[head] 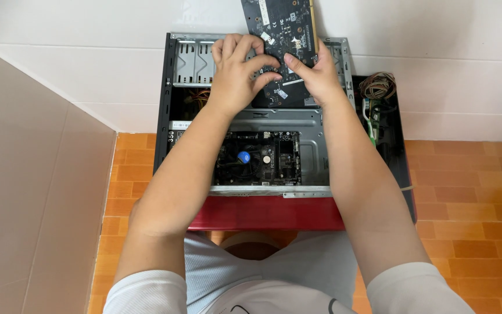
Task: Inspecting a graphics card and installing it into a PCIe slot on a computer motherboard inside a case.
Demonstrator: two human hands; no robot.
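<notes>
While both my hands — left hand (235,72), right hand (319,72) — grip the black circuit card (280,26) at top centre, above the open computer case (164,116), seating it needs careful alignment.

The person wears a white short-sleeved shirt with thin dark line marking near the bottom edge, and light grey-blue shorts. Both forearms are bare, and the left hand (235,72) and right hand (319,75) have no gloves, rings or watch.

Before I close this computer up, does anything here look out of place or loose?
The expansion card is tilted, out of any slot, held by both hands. Loose coiled wires lie outside the open case.
</notes>
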